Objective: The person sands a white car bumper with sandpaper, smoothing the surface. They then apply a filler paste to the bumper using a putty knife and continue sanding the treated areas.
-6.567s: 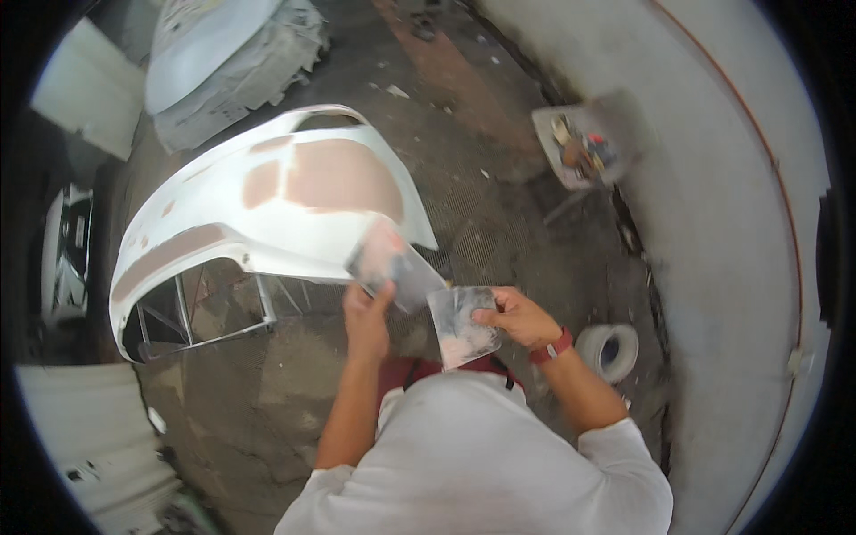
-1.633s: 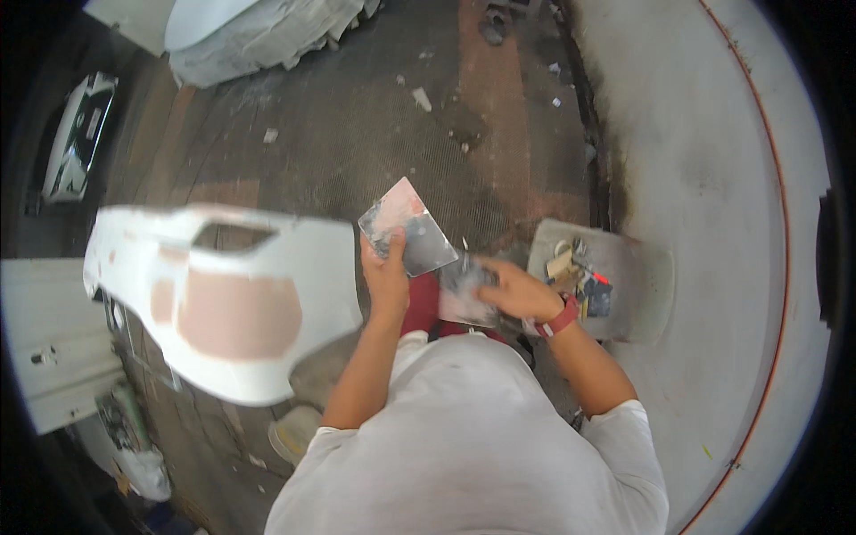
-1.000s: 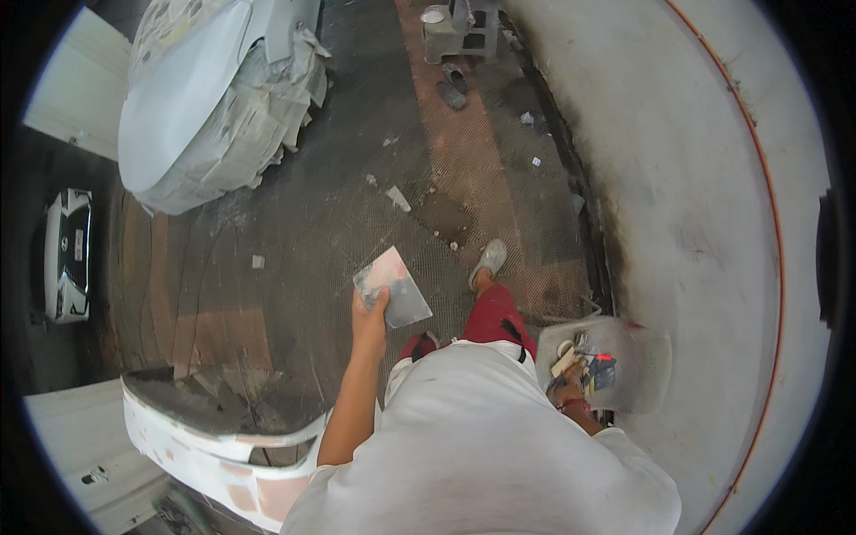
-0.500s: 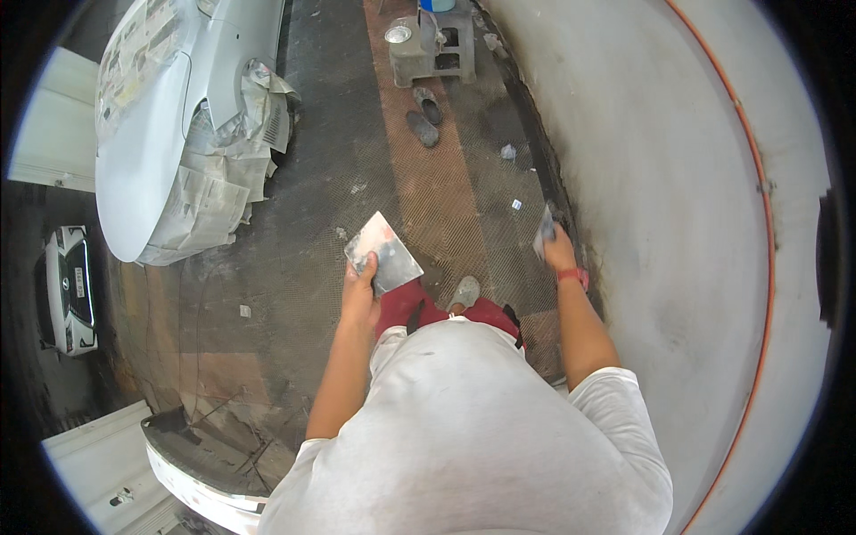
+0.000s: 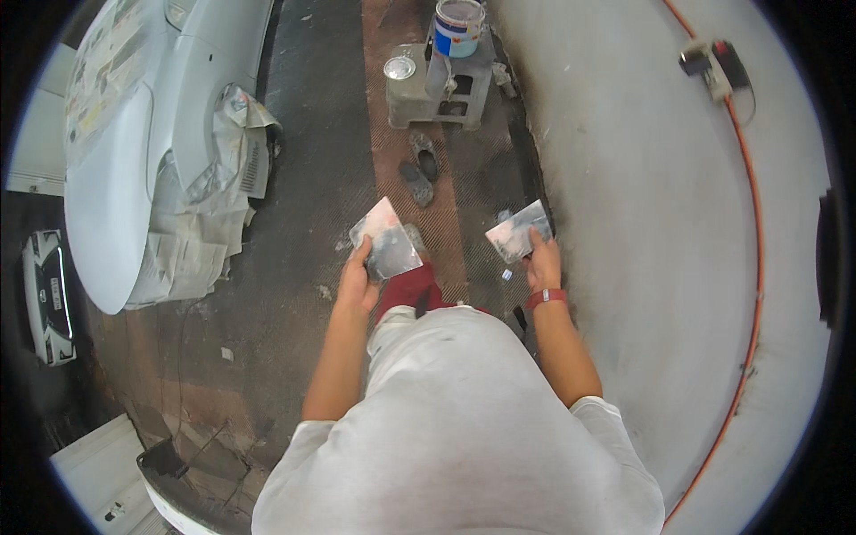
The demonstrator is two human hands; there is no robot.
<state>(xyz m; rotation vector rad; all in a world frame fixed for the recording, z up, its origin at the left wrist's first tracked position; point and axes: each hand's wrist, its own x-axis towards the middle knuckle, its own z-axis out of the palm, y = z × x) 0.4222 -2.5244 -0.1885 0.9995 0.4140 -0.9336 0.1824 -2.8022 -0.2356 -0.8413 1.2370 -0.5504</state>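
My left hand (image 5: pixel 358 281) grips a flat rectangular plate (image 5: pixel 389 245) by its near-left edge, thumb on top. Its face is pale and pinkish at the far end and smeared grey nearer me. In my right hand (image 5: pixel 543 267) is a smaller flat plate (image 5: pixel 515 234), tilted, with pinkish-white and grey smears. The thumb lies on its face and the other fingers are mostly hidden. Both plates are held apart over the floor in front of my body, touching nothing else.
A silver car (image 5: pixel 111 214) partly masked with newspaper stands to the left. Ahead are a grey step stool (image 5: pixel 415 102), a paint can (image 5: pixel 458 36) and dark clogs (image 5: pixel 419 174). A grey wall (image 5: pixel 651 223) with an orange cable (image 5: pixel 758 241) runs along the right.
My right hand has swung inward and forward, turning its plate from edge-on to face-up. My left hand keeps its plate. The stool and clogs appear closer, as I have moved forward.
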